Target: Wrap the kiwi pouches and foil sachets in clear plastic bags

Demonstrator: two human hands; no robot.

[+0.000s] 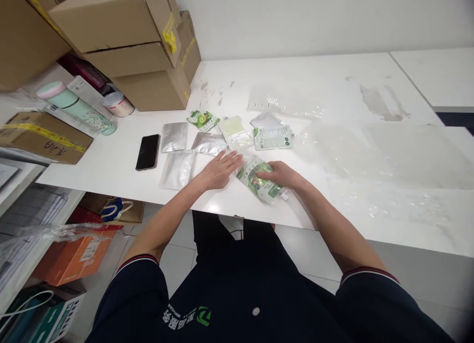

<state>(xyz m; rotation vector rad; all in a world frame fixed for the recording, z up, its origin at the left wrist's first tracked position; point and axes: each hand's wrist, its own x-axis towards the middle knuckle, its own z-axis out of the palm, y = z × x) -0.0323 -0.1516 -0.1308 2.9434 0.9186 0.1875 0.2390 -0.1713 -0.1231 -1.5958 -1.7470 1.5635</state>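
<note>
A clear plastic bag holding green pouches (pixel 259 181) lies near the front edge of the white table (pixel 333 86). My right hand (pixel 277 174) rests on top of it, fingers curled over the bag. Stretched flat beside it, my left hand (pixel 221 169) touches the bag's left end with its fingertips. Just beyond lie silver foil pouches (pixel 177 155), a small green kiwi sachet (pixel 203 119), a pale yellow packet (pixel 234 131) and a white-and-green pouch (pixel 273 136).
A black phone (pixel 148 151) lies left of the foil pouches. Stacked cardboard boxes (pixel 126 36) fill the table's back left, with a mint bottle (pixel 79 108) and a small jar (pixel 118 105). Large clear plastic sheets (pixel 370 155) cover the right side. Boxes and bags sit under the table.
</note>
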